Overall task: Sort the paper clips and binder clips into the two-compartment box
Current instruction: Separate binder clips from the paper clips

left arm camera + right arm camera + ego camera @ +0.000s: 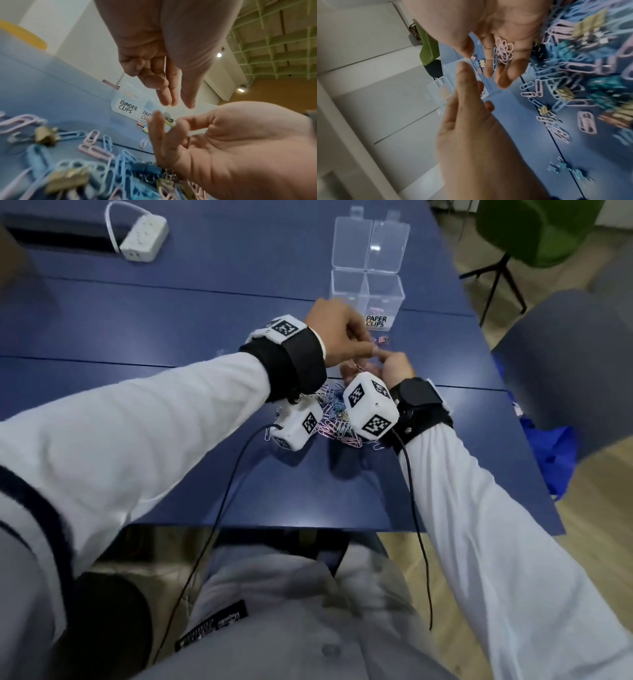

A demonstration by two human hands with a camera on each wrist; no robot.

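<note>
A mixed pile of pastel paper clips point(335, 422) with gold and teal binder clips point(590, 24) lies on the blue table point(171, 320). My right hand point(501, 73) hovers palm-up beyond the pile, and a small bunch of pink and blue paper clips point(503, 52) lies in its curled fingers. My left hand point(180, 105) hangs just above those fingertips, fingers straight and close to the thumb, with nothing seen between them. The clear two-compartment box point(366, 292) stands behind the hands with lids open, labelled BINDER CLIPS point(128, 108) and PAPER CLIPS point(376, 321).
A few small binder clips point(380, 339) lie in front of the box. A white power strip point(144, 237) sits at the far left. A grey chair point(565, 364), a blue bag point(555, 453) and a green chair point(534, 231) stand off the table's right edge.
</note>
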